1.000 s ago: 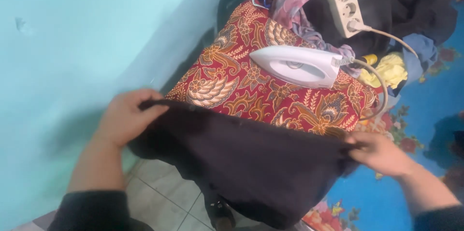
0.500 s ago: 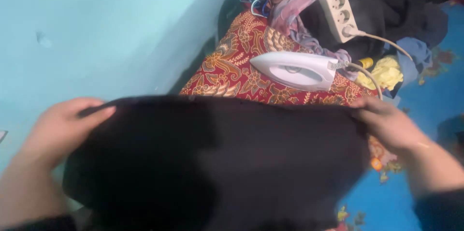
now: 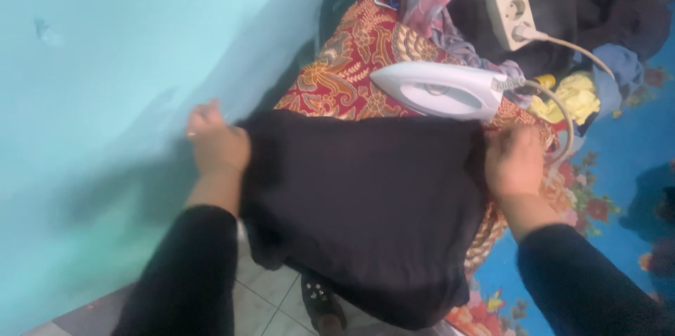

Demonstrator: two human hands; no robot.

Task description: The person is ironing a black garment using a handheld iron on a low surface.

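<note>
Dark garment going down flat on the patterned cloth, just short of the iron

The left hand (image 3: pixel 214 145) and right hand (image 3: pixel 513 162) each clench an edge of the dark garment (image 3: pixel 365 195); it lies spread before the iron (image 3: pixel 439 90) — smoothing remains; half a second earlier it hung lifted, nearer the camera.

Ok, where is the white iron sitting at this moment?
In the head view the white iron lies right of centre on the red patterned cloth, just beyond the dark garment and near the right hand.
</note>
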